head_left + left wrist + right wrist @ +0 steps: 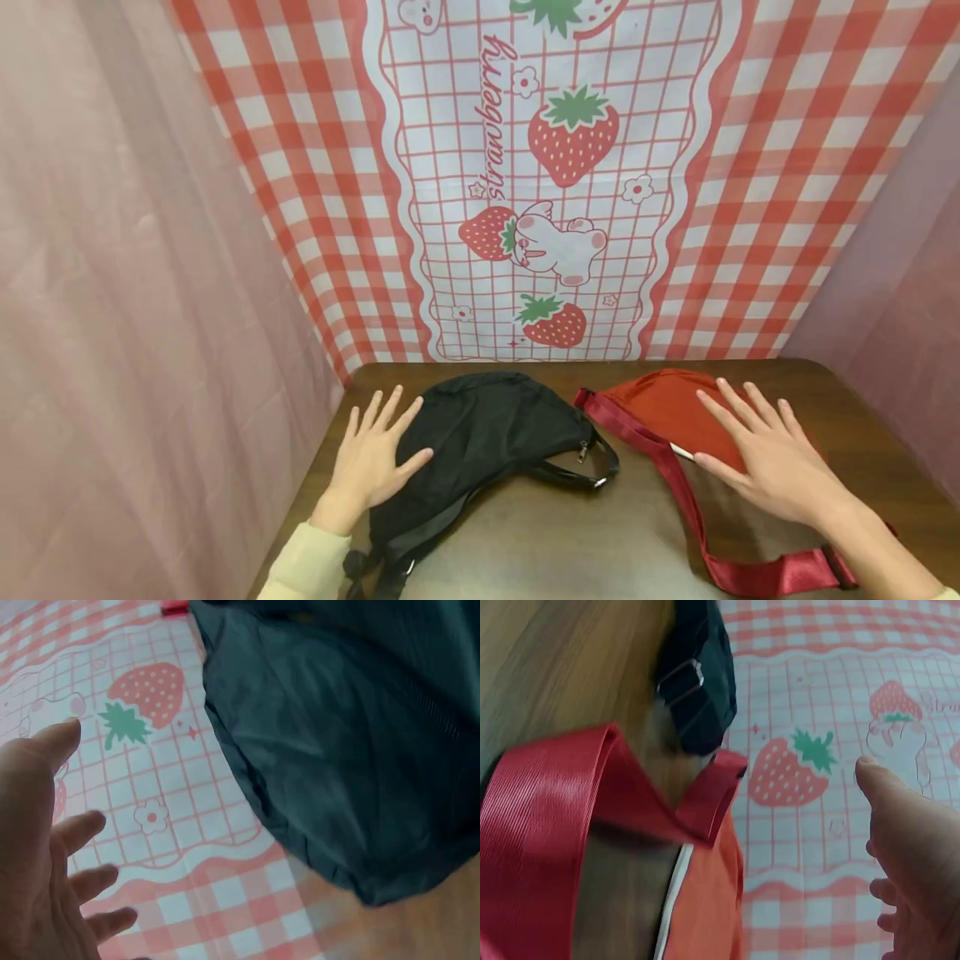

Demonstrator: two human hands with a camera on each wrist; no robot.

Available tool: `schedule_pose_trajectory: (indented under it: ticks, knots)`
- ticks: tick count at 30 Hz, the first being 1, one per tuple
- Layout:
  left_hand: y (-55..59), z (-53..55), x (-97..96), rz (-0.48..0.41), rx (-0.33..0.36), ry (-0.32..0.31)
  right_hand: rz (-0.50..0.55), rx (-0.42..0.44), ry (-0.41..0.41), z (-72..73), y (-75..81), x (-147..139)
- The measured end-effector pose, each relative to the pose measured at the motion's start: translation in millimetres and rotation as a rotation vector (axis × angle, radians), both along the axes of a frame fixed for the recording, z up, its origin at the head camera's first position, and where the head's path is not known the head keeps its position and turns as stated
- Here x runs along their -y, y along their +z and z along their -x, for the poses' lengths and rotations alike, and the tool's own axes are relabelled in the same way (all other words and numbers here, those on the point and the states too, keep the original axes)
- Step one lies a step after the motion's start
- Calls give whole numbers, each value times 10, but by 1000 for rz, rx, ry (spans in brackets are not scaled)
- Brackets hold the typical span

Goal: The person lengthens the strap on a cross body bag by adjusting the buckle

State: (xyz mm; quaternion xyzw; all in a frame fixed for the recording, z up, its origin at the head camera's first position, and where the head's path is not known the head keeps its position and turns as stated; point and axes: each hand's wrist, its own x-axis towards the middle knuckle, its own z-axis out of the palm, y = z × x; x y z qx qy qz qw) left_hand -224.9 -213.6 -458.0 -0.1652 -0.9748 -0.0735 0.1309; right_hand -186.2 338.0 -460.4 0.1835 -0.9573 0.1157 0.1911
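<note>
A black crescent-shaped bag (487,425) with a zipper and strap lies on the left part of the wooden table. My left hand (375,458), fingers spread, is over its left end in the head view; the left wrist view shows the fingers (94,881) apart from the fabric and holding nothing. To the right lies a red-orange bag (667,408) with a shiny crimson strap (682,492) looping toward the front. My right hand (780,458) is spread over its right side, hiding part of it. In the right wrist view the right thumb (877,780) points away from the bag, gripping nothing.
The brown wooden table (570,542) ends at a backdrop cloth (525,325) with red checks and strawberries. A pale pink curtain (187,333) hangs on the left, and another pinkish curtain (907,333) on the right. The black bag's buckled strap end (600,479) reaches toward the crimson strap.
</note>
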Motion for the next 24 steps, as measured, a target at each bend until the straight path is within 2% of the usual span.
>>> schedule_pose_trajectory:
  ticks: [6,10,12,17,21,24]
  knots:
    - [-94,-190,-10,-164,56,-103,37,15,106,121,85,296]
    - [-182,-340,11,-239,65,-124,41,18,149,198,101,510]
    - [-247,-424,37,-254,83,-140,36,46,165,214,82,621]
    - [-451,-554,84,-270,152,-188,42,113,217,228,-69,903]
    - [-578,-573,61,-302,172,-205,-4,110,283,277,-211,1085]
    - [-612,-571,44,-313,192,-209,-41,116,321,334,-323,1180]
